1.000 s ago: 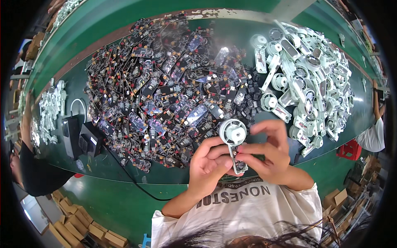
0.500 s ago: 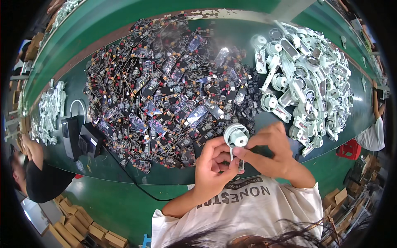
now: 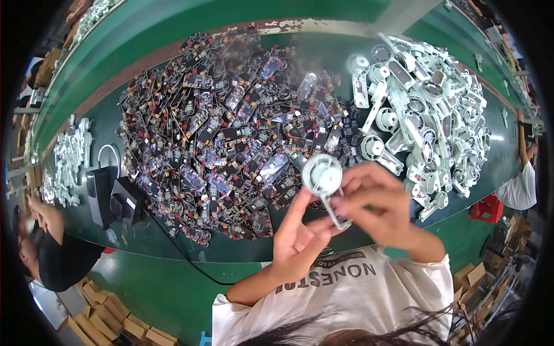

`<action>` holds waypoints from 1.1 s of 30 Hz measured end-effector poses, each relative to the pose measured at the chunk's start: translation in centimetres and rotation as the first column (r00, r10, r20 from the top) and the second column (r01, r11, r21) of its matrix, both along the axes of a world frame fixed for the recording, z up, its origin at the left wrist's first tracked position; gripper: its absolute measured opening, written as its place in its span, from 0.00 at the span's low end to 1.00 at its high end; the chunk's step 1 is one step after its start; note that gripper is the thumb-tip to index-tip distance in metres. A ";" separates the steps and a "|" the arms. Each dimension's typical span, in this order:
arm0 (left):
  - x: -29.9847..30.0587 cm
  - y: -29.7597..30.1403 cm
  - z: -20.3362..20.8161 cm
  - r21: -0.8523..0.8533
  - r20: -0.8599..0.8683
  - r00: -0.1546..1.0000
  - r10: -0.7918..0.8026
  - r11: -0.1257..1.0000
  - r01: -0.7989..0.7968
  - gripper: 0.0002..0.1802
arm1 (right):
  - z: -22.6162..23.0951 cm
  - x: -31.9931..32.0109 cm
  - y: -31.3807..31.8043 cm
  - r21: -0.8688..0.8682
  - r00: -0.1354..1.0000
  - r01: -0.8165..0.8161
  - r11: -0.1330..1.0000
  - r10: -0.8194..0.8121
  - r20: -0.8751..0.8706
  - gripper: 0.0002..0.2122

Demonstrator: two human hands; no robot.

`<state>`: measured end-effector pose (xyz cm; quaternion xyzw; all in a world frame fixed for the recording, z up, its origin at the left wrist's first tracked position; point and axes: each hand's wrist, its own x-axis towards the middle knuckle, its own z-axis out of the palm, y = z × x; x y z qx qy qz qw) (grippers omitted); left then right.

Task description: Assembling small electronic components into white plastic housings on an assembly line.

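Observation:
A pale mint handheld fan housing [image 3: 323,175], with a round caged head and a slim handle, is between my two hands above the table's near edge. My right hand [image 3: 378,206] pinches its handle, the fingers slightly blurred. From the other side, my left hand [image 3: 298,233] steadies it, the index finger against the round head and other fingers bent behind the handle; the palm shows. Just beyond lies a broad heap of small circuit boards [image 3: 231,132] with dark parts and red and orange bits. To the right is a pile of similar fan housings [image 3: 430,115].
Left of the boards stand black boxy devices [image 3: 126,200] with a black cable [image 3: 190,259] running over the table edge. Farther left is another pile of pale parts [image 3: 70,153], near a co-worker in black [image 3: 63,259]. A red stool [image 3: 486,208] stands at right; cardboard boxes lie on the floor.
The fan housing has tilted, its head moving up and left and its handle now slanting toward my right hand. My left fingers have loosened around it; my right fingers have shifted along the handle.

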<state>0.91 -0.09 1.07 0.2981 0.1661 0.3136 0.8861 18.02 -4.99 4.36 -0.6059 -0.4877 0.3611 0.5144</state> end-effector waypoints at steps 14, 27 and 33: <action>-3.9 2.6 2.0 0.801 -0.565 0.629 0.533 0.174 0.573 0.17 | -4.5 21.6 27.2 0.214 0.498 0.483 0.849 -0.467 0.731 0.09; -7.7 4.5 1.8 0.830 -0.486 0.656 0.578 0.070 0.553 0.17 | 2.6 6.1 1.6 -0.187 0.155 -0.116 0.975 0.204 0.967 0.19; -9.8 5.1 1.3 0.722 -0.516 0.591 0.620 -0.056 0.689 0.25 | 0.5 6.9 0.0 -0.149 0.258 -0.108 0.983 0.172 0.951 0.20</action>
